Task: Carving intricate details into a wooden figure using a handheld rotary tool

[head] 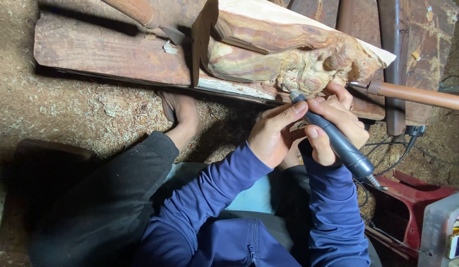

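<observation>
While I sit on the sawdust-covered floor [66, 109], my right hand [338, 128] is clenched around the dark grey pen-shaped rotary carving tool [333, 138], held like a pencil. Its tip meets the pale, knotty carved section of the reddish-brown wooden block [289, 59]. That block rests on a weathered wooden plank [106, 54] directly ahead of me. My left hand [274, 136] is curled, with its index finger [291, 112] laid against the tool's front barrel. A brown wooden tool handle [422, 96] lies just right of the carving.
</observation>
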